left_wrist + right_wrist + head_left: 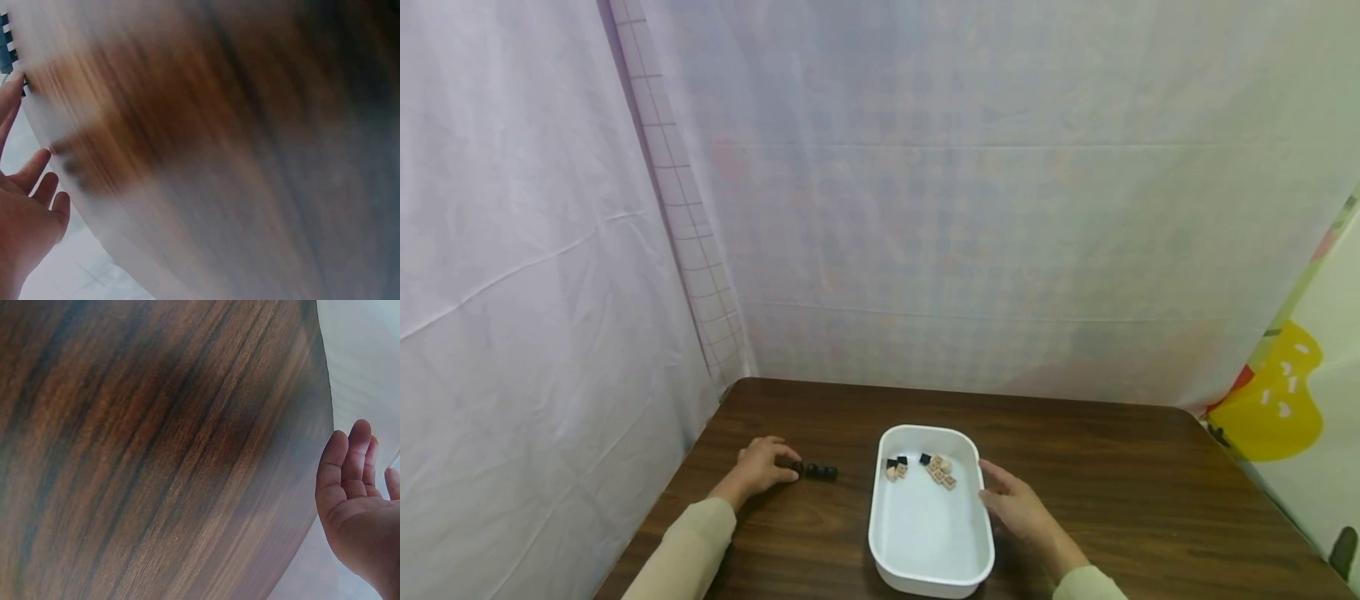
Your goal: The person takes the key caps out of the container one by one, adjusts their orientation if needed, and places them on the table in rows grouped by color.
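Note:
My left hand (762, 465) is at the left of the table, with thumb and forefinger pinching a small black block (797, 469). Just right of it lies a short row of black blocks (822, 472). The left wrist view catches the left hand (31, 209) at its edge, near dark blocks (6, 44). A white rectangular tray (931, 546) stands in the middle, holding small tan blocks (942, 474) and a few black ones (925, 458) at its far end. My right hand (1018, 506) rests at the tray's right rim, its fingers (355, 450) nearly straight.
Brown wood-grain table (1120, 475) extends right of the tray and behind it. Pale curtains (985, 208) hang along the table's far side and left side. A yellow shape (1277, 408) shows on the right-hand cloth.

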A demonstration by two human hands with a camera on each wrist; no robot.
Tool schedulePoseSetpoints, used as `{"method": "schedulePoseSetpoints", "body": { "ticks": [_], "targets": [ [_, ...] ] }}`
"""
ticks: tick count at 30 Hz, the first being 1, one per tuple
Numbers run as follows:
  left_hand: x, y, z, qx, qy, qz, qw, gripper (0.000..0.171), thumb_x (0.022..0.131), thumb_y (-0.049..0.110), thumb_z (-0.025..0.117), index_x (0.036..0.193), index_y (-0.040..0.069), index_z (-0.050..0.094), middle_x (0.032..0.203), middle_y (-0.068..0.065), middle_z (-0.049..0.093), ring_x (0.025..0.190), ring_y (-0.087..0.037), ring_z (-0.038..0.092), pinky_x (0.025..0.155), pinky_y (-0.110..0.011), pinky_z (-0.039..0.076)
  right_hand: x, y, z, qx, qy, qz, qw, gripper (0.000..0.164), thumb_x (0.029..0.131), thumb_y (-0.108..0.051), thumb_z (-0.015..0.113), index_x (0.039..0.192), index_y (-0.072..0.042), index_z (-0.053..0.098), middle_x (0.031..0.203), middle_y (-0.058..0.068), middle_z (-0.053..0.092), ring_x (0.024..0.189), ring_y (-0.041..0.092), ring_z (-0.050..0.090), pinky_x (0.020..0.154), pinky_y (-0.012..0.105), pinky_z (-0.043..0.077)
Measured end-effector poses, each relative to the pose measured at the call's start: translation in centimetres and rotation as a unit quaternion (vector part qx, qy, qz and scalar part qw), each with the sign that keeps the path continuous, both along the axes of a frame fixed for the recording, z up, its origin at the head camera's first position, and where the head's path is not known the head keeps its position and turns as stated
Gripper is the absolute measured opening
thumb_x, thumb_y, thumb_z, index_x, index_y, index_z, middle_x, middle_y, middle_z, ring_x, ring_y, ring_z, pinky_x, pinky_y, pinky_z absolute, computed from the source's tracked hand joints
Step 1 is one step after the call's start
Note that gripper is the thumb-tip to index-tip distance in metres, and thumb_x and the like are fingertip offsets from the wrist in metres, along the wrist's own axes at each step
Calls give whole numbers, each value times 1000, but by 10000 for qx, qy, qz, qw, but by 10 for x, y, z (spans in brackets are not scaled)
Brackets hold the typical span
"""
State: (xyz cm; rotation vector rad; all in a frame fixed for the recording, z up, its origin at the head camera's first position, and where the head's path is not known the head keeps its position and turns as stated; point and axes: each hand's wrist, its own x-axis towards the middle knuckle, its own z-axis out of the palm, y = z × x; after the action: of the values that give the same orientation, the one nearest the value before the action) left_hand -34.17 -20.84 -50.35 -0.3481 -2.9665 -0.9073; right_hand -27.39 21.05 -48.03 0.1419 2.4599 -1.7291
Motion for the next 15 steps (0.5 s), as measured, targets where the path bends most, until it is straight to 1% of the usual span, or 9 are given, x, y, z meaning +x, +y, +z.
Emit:
{"method": "schedulePoseSetpoints", "body": {
  "ticks": [3, 7, 10, 15],
  "targets": [
    [0, 2, -2, -42, 95, -19, 9999, 19, 77, 16, 84, 94, 17, 75, 131, -22, 56, 126, -46, 43, 98, -65, 28, 0, 0, -1, -81, -3, -22, 10000, 56, 94, -2, 57, 148, 0, 41, 108, 23, 65, 87, 28, 66, 64, 44, 56],
    [0, 3, -2, -115, 122, 15, 9999, 23, 74, 16, 86, 94, 17, 74, 129, -22, 56, 124, -45, 45, 97, -64, 30, 2, 0, -1, -144, 18, -44, 9999, 56, 94, -1, 57, 147, 1, 41, 105, 21, 66, 84, 27, 67, 63, 43, 56],
    [-1, 3, 0, -133, 67, 40, 9999, 22, 74, 15, 85, 93, 17, 74, 130, -21, 56, 125, -45, 44, 99, -64, 29, 3, 0, 0, -118, 52, -50, 9999, 55, 94, -1, 57, 147, 1, 42, 104, 20, 67, 82, 26, 66, 61, 42, 56],
    [-2, 4, 1, -134, 73, -5, 9999, 19, 75, 15, 85, 90, 17, 73, 129, -21, 56, 125, -46, 44, 100, -66, 28, 3, 0, 1, -21, 79, -31, 10000, 55, 94, -2, 57, 147, 1, 42, 104, 20, 67, 82, 26, 66, 61, 42, 55]
  ]
}}
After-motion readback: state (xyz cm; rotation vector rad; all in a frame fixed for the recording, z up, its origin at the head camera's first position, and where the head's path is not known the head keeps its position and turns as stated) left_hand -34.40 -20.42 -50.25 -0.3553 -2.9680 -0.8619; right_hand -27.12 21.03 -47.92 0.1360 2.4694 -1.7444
